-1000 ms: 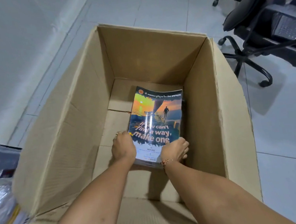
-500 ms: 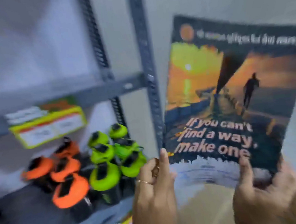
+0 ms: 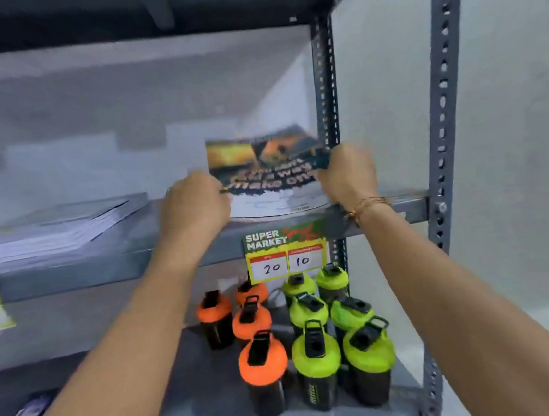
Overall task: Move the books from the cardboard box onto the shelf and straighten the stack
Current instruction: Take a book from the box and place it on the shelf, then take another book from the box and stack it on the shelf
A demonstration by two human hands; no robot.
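Book on the shelf, both my hands on it.
The book (image 3: 268,174) lies flat on the grey shelf (image 3: 175,248) by the rear upright; my left hand (image 3: 195,204) and right hand (image 3: 347,174) are closed on its two side edges. Price tag (image 3: 286,254) hangs below, shaker bottles (image 3: 311,346) underneath.

Between my hands the book (image 3: 268,178) is smeared with motion, its title only half readable, and my left hand (image 3: 195,204) and right hand (image 3: 347,174) cover its two side edges, fingertips lost behind them. Left of my left hand, a blurred stack of papers (image 3: 48,228) runs off the edge.
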